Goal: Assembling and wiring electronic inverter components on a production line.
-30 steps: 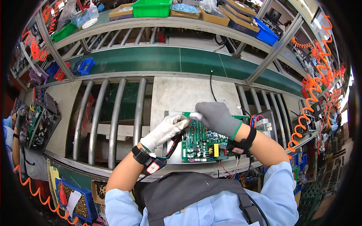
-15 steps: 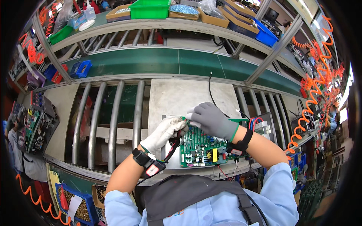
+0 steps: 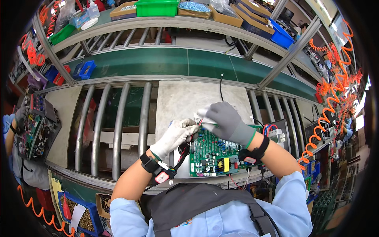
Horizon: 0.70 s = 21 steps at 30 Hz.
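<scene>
My left hand (image 3: pixel 175 136), in a white glove, is closed in a pinch around a thin cable with red wires (image 3: pixel 200 123) above the far left corner of a green circuit board (image 3: pixel 213 150). My right hand (image 3: pixel 227 123), in a grey glove with pale fingertips, is closed at the far end of this cable, beside a small white connector (image 3: pixel 196 115). Its fingertips partly hide what they grip. The board, crowded with components, lies on a metal plate. A bundle of dark and red wires (image 3: pixel 181 158) hangs below my left hand.
Metal rollers (image 3: pixel 120 130) flank the pale work board (image 3: pixel 177 98). Beyond runs a green belt (image 3: pixel 150 63), with a shelf of boxes and a green bin (image 3: pixel 157 8) above. At far left, a co-worker's gloved hand (image 3: pixel 21 115) is at another circuit unit (image 3: pixel 39 130). Orange coiled hoses (image 3: pixel 335 102) hang at right.
My right hand has risen slightly away from the board, and red wires and the white connector now show between my hands. A co-worker's arm has come into view at far left.
</scene>
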Each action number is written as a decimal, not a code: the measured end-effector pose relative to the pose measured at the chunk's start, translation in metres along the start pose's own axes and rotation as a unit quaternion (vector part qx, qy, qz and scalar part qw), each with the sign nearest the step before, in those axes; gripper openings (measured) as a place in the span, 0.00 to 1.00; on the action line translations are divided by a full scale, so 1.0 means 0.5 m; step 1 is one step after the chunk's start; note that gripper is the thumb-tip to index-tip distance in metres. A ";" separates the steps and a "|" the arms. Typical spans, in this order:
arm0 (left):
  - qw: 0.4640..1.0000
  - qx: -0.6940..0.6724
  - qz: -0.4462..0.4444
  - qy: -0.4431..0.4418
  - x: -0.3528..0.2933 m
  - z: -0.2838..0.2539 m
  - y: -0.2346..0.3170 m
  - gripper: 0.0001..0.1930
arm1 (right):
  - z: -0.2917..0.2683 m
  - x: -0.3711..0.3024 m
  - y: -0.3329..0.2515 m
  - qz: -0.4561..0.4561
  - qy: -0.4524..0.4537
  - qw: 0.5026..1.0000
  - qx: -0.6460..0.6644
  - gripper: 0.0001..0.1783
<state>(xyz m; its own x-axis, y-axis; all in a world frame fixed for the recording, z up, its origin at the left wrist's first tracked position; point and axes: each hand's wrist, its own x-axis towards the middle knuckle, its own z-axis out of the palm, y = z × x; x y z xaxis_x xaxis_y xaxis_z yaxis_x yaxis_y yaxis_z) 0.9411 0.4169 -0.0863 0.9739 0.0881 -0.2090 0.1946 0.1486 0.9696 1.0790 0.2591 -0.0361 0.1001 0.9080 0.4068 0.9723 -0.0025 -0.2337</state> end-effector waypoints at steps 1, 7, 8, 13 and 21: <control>1.000 -0.011 -0.011 -0.014 0.002 0.002 0.001 0.13 | 0.001 -0.004 -0.002 -0.070 -0.015 0.992 -0.100 0.14; 0.978 0.204 0.047 -0.024 0.012 0.015 0.012 0.14 | 0.047 -0.040 0.037 -0.015 -0.071 0.985 -0.157 0.13; 0.957 0.283 0.064 -0.015 0.004 0.011 0.013 0.14 | 0.049 -0.045 0.044 0.009 -0.088 0.985 -0.151 0.15; 0.938 0.329 0.094 0.049 0.020 0.021 -0.020 0.15 | 0.057 -0.056 0.043 0.243 -0.045 0.954 0.171 0.07; 0.955 0.272 0.097 0.061 0.024 0.015 -0.033 0.13 | 0.065 -0.066 0.055 0.245 -0.009 0.939 0.240 0.08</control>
<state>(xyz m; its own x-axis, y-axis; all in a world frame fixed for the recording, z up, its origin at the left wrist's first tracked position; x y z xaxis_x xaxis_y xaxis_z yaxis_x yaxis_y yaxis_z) 0.9505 0.4080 -0.1040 0.9834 0.1813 0.0000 0.0762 -0.4132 0.9074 1.0956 0.2426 -0.0846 0.5019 0.8547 0.1324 0.6034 -0.2364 -0.7616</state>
